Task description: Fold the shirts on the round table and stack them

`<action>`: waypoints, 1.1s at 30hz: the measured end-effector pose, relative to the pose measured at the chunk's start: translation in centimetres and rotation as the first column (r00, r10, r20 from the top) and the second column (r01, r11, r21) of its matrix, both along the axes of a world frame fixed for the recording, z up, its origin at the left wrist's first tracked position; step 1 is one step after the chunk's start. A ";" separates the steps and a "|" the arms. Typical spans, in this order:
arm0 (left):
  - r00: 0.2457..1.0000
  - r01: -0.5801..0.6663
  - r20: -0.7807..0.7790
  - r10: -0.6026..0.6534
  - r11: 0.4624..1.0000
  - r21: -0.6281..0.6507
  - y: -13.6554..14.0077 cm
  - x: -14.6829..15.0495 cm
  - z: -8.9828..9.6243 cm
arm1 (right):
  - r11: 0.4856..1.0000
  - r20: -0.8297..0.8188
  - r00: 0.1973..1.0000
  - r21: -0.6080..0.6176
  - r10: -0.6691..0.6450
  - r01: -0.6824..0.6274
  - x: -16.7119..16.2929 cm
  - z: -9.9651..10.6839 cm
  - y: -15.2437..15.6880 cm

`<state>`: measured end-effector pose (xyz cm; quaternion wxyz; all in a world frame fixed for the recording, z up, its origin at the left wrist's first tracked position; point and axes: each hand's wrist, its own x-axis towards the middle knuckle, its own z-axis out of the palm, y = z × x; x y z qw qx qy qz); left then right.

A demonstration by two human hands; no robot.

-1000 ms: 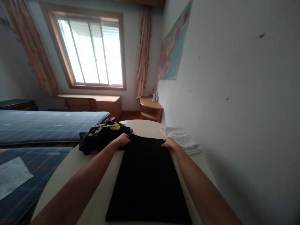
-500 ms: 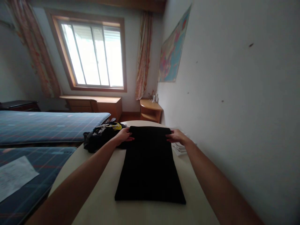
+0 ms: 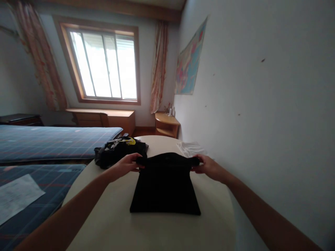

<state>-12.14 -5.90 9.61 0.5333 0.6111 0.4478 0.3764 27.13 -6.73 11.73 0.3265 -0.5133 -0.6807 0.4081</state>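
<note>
A black folded cloth, seemingly a garment (image 3: 166, 191), lies on the pale round table (image 3: 146, 232). Its far end is lifted and curls over toward me. My left hand (image 3: 128, 164) pinches the left corner of that raised end, fingers closed round the fabric. At the opposite corner my right hand (image 3: 206, 165) grips the cloth the same way. The near edge rests flat on the tabletop. Just what kind of garment it is cannot be made out.
Beyond my left hand sits a dark heap of cloth (image 3: 117, 151) with a yellow patch. White folded sheets or packets (image 3: 192, 148) lie by the wall (image 3: 274, 146). Plaid mattresses (image 3: 60, 141) flank the table on the left, with a paper sheet (image 3: 19, 195) on the nearer one.
Both hands have come nearer and moved slightly apart, drawing the cloth's far end toward me and folding it over. The black shape is now shorter, and the white sheets show more.
</note>
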 end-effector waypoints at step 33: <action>0.900 0.061 -0.417 0.124 0.913 0.403 -1.6 -2.8 -8.8 | 0.969 0.184 0.979 0.246 -0.084 0.037 1.9 -10.0 -2.0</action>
